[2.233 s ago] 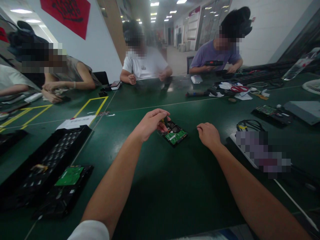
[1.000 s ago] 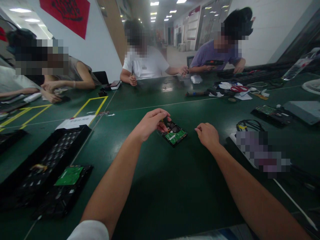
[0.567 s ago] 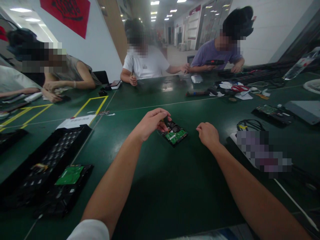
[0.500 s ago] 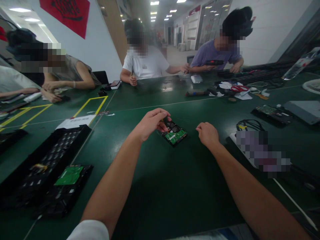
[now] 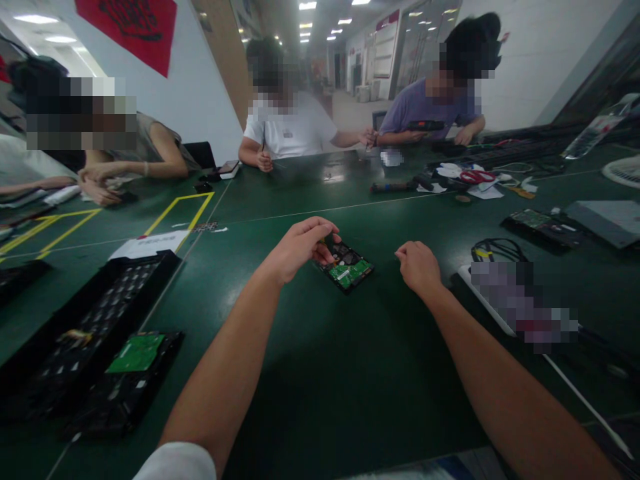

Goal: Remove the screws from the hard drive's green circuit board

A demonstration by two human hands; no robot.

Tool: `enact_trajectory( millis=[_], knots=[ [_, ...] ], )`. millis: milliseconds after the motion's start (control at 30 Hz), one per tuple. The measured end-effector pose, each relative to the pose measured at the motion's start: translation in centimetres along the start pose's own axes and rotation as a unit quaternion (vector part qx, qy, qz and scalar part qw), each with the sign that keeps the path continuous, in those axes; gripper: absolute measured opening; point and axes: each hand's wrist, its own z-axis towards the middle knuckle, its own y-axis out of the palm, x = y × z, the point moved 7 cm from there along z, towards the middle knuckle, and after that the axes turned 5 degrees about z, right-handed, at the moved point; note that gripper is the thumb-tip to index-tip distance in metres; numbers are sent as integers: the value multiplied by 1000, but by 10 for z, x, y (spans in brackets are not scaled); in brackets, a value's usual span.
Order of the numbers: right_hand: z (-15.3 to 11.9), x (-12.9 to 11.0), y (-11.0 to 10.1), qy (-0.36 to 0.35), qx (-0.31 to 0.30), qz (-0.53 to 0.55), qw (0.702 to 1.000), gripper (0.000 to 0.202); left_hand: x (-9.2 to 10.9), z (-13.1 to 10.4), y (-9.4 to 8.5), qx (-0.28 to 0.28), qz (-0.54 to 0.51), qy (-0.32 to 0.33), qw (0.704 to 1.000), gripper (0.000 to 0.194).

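Observation:
A hard drive [image 5: 350,270] with a green circuit board lies on the green table in front of me. My left hand [image 5: 309,247] is closed over its far left end, thumb and fingers pinched together. Something dark shows between those fingers; whether it is a separate piece or part of the drive I cannot tell. Right of the drive and apart from it, my right hand [image 5: 419,265] hovers with fingers curled and tips pressed together. Anything in that pinch is too small or hidden to make out.
At left stand a long black tray [image 5: 100,313] and a second drive with a green board [image 5: 135,353]. On the right are a white-edged device [image 5: 485,300], a black cable [image 5: 497,250], another drive [image 5: 543,227] and a grey metal box [image 5: 607,220]. Several people sit across the table.
My right hand has shifted very slightly to the right. My left hand and the hard drive stay in almost the same place.

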Motion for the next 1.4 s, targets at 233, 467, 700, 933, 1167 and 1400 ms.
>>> enact_trajectory(
  millis=[233, 467, 700, 933, 1167, 1400],
  knots=[
    [-2, 0, 1, 1, -24, -5, 1000, 20, -1, 1, 0, -6, 4, 3, 1000, 20],
    [-4, -2, 0, -4, -25, -12, 1000, 21, -2, 1, 0, -5, 4, -1, 1000, 19],
    [-5, 3, 3, 30, -32, -27, 999, 25, 2, -1, 2, -3, 3, -4, 1000, 19],
    [-3, 5, -3, 42, -36, -29, 998, 37, 2, 0, 2, -1, -3, -3, 1000, 17],
    [-7, -5, -3, 32, -38, -31, 998, 35, 2, -1, 2, 0, -4, -7, 1000, 15],
    [-10, -14, -3, 26, -52, -27, 998, 25, 3, -2, 3, 2, -3, -8, 1000, 17]
  ],
)
